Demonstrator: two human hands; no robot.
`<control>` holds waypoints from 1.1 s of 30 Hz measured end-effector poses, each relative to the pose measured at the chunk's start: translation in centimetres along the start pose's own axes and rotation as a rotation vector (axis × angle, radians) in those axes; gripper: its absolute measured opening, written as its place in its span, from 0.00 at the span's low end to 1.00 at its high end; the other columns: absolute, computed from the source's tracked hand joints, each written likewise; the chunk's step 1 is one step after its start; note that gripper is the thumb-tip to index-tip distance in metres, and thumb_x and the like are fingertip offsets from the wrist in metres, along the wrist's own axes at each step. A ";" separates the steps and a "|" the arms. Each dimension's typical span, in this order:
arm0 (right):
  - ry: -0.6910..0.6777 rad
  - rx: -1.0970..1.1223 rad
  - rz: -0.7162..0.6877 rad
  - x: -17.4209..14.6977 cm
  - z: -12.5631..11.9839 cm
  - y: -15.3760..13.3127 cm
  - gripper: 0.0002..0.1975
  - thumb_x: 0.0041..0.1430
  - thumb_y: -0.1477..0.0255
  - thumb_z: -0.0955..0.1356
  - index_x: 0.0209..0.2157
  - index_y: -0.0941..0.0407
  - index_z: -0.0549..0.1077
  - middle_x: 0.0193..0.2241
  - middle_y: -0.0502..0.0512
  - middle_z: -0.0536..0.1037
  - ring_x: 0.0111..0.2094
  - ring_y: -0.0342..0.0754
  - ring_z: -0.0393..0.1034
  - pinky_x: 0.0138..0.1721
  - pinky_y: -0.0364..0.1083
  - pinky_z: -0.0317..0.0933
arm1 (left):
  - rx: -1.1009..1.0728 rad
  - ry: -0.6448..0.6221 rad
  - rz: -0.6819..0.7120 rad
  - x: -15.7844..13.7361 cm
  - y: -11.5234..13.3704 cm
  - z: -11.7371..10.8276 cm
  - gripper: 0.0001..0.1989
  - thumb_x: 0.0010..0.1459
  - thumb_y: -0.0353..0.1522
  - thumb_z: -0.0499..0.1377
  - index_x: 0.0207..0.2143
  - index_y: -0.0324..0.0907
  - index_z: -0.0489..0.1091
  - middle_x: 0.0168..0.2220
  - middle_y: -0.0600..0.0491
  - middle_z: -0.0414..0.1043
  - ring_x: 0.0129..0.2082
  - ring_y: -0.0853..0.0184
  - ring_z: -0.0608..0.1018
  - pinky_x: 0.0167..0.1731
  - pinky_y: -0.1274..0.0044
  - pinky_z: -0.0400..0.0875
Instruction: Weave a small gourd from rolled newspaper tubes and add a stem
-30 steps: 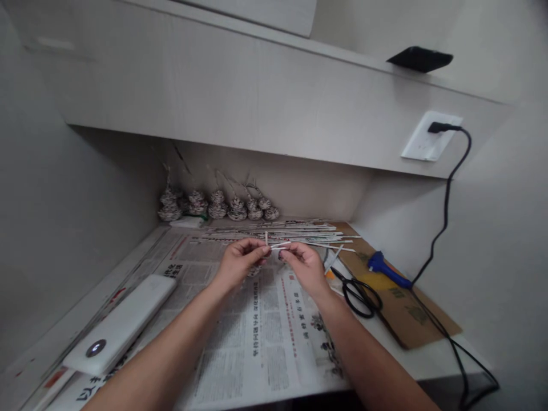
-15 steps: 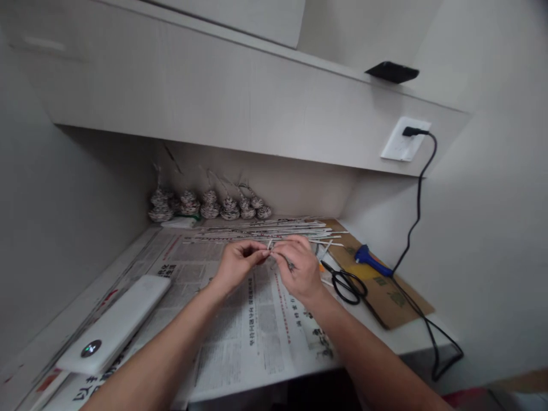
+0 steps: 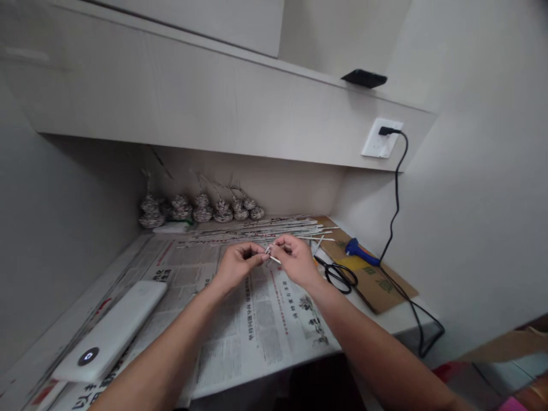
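Above the newspaper-covered tabletop, my left hand (image 3: 238,265) and my right hand (image 3: 296,262) meet fingertip to fingertip. Both pinch a small piece of rolled paper strip (image 3: 275,260), with a pale end sticking out below the fingers; much of it is hidden by them. Just behind the hands lies a bundle of long, thin rolled paper sticks (image 3: 257,229). Black-handled scissors (image 3: 340,278) rest to the right of my right hand. Newspaper (image 3: 231,342) spreads beneath both hands.
Several gourd-shaped woven paper pieces (image 3: 202,208) line the back wall. On the right, a blue glue gun (image 3: 362,252) lies on cardboard (image 3: 387,288), near a black cord (image 3: 396,200) running to a wall socket (image 3: 382,140). A white oblong device (image 3: 115,331) sits at left.
The camera view has swung a little to the right. My right fingers have shifted around the paper strip, and its pale end now points down to the right.
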State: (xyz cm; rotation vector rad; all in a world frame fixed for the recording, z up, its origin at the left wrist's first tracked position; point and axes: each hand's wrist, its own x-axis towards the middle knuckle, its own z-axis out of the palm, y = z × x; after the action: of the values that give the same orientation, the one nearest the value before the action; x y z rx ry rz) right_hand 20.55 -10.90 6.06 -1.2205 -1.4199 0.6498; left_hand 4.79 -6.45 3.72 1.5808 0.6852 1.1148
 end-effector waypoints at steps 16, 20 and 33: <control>-0.015 -0.685 -0.549 -0.7 -1.0 -0.7 0.06 0.60 0.74 0.65 0.32 0.55 0.75 0.29 0.54 0.78 0.34 0.48 0.70 0.40 0.46 0.61 | -0.101 -0.019 -0.053 0.3 0.0 -0.2 0.14 0.45 0.39 0.67 0.28 0.37 0.74 0.23 0.54 0.71 0.22 0.73 0.69 0.24 0.81 0.64; -0.037 -0.819 -0.610 -0.8 -1.1 -0.9 0.06 0.60 0.77 0.63 0.33 0.56 0.72 0.29 0.55 0.76 0.35 0.49 0.67 0.39 0.46 0.59 | -0.092 -0.032 -0.034 0.2 0.1 -0.1 0.13 0.45 0.38 0.67 0.26 0.37 0.74 0.23 0.53 0.72 0.22 0.73 0.70 0.25 0.81 0.66; -0.003 -1.024 -0.617 -1.2 -1.2 -1.1 0.05 0.58 0.76 0.63 0.32 0.56 0.70 0.28 0.57 0.73 0.35 0.52 0.64 0.36 0.48 0.56 | 0.075 0.080 0.031 0.2 0.3 0.1 0.12 0.46 0.38 0.66 0.24 0.37 0.74 0.19 0.54 0.69 0.20 0.72 0.68 0.21 0.80 0.61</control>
State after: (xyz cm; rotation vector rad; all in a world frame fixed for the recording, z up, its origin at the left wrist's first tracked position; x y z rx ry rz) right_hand 21.14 -12.66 6.91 -1.3801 -2.0824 -0.5904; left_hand 4.92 -6.41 4.02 1.6216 0.7656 1.1931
